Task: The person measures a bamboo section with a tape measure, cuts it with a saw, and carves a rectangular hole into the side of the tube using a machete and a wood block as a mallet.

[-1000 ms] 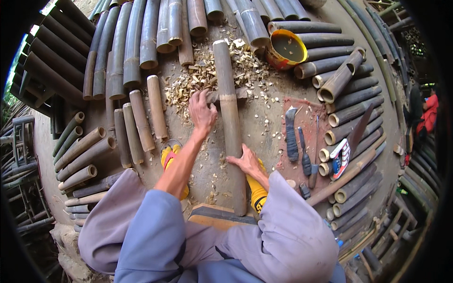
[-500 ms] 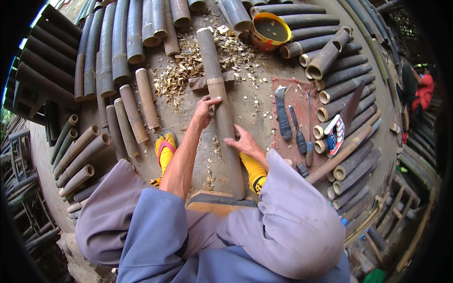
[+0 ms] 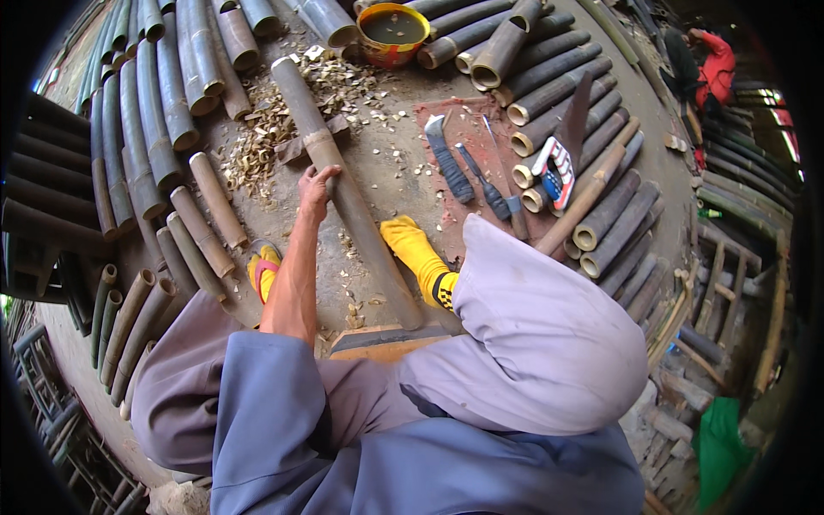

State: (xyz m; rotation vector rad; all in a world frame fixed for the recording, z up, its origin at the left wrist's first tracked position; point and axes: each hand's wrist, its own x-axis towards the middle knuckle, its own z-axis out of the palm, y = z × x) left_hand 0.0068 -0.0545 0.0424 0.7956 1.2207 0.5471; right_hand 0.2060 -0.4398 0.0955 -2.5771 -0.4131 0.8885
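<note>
My left hand (image 3: 317, 187) is closed round a bamboo tube (image 3: 365, 232) near its ring-like node. The tube slants from the far left toward my lap. Its middle rests on a brown block (image 3: 292, 151), and its near end is by a wooden board (image 3: 386, 342) in front of me. My right hand is out of view. A yellow-socked right foot (image 3: 416, 253) stands beside the tube; the left foot (image 3: 264, 270) wears a red-strapped sandal.
Right of the tube, a red mat (image 3: 429, 110) holds a wrapped-handled blade (image 3: 449, 163) and slim tools. A saw (image 3: 556, 172) lies by stacked bamboo. Wood shavings (image 3: 249, 150) lie under the tube's far part. Beyond stands a yellow-red bowl (image 3: 369, 53) of dark liquid. A person in red (image 3: 715, 69) is far right.
My right hand has left the tube and gone out of view. The left hand still holds the tube. The view has shifted, so the scene sits farther left and higher.
</note>
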